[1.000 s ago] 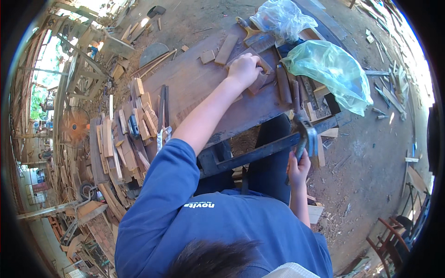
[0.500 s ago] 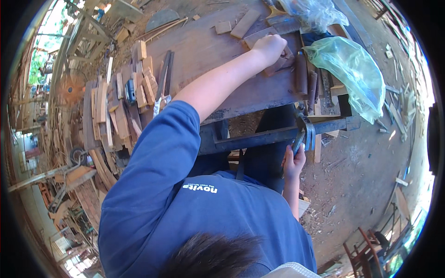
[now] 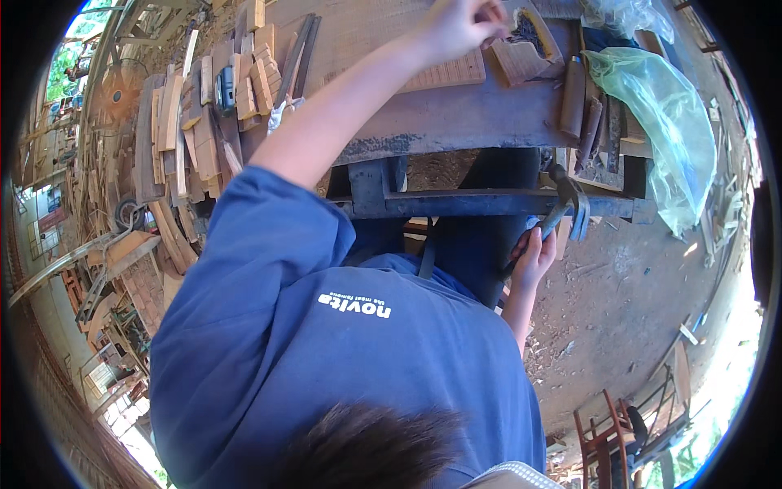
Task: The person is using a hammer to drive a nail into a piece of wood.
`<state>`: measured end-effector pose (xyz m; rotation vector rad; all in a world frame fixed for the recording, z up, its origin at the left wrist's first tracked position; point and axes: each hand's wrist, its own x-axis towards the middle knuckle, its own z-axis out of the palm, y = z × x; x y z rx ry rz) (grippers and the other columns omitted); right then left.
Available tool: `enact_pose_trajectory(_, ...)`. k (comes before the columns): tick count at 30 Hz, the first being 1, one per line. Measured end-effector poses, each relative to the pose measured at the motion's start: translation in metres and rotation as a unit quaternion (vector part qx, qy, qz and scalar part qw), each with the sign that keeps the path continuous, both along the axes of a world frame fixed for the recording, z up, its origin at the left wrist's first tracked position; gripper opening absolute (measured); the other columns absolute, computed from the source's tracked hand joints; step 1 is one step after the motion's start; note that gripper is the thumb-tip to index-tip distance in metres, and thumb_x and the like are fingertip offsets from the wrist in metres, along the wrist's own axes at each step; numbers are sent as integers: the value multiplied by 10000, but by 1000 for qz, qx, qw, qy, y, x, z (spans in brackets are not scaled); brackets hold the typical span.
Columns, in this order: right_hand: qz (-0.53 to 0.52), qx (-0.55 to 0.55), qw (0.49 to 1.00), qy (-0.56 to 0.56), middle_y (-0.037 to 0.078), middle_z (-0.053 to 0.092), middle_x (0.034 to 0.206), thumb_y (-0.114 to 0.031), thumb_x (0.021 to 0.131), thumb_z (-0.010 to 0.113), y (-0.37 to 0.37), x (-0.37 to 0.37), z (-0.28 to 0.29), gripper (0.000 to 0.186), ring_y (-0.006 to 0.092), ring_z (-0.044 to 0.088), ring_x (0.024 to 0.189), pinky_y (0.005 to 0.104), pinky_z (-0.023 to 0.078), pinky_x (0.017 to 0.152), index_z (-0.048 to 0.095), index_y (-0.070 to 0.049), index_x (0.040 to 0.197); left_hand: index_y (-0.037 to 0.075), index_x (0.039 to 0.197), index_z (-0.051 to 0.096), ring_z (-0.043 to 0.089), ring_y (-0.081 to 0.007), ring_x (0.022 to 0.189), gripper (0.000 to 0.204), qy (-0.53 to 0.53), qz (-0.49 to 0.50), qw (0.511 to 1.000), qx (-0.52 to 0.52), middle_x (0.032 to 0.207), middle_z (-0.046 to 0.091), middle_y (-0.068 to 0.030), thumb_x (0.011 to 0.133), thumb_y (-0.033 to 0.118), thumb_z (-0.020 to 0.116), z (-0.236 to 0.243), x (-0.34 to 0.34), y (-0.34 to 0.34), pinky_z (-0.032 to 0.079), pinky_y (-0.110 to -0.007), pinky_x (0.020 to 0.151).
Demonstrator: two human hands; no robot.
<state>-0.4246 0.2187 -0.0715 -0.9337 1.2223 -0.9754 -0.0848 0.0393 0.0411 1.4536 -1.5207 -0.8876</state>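
Note:
My left hand (image 3: 466, 29) is over the bench at the top of the picture, fingers curled in and pinched together. Whatever they may hold is too small to make out. Just right of it lies a hollowed wooden tray (image 3: 521, 63) with small dark pieces (image 3: 528, 31) inside, which look like nails. A light wooden board (image 3: 446, 75) rests on the bench under my left wrist. Low beside the bench's near edge, my right hand (image 3: 538, 254) grips a claw hammer (image 3: 570, 200) by its handle, the metal head pointing up and away from me.
The wooden bench (image 3: 489, 114) has a dark rail (image 3: 481, 202) below its near edge. A brown cylinder (image 3: 573, 96) and a green plastic bag (image 3: 664, 122) are at its right. Stacked wood offcuts (image 3: 261, 81) crowd the left. A reddish wooden chair (image 3: 603, 432) stands lower right.
My left hand has moved left, off the tray, uncovering its dark contents. My right hand still holds the hammer, whose head now shows more clearly. The whole view has shifted.

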Motion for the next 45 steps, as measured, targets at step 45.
enact_pose_trajectory(45, 223, -39, 952, 206, -15, 478, 601, -339, 1057, 420, -83, 147, 135, 362, 58, 425, 482, 229, 336, 442, 513, -49, 861, 29, 1093, 432, 700, -298, 904, 382, -51, 87, 992, -81, 915, 729, -149, 846, 92, 716, -51, 12, 74, 520, -373, 799)
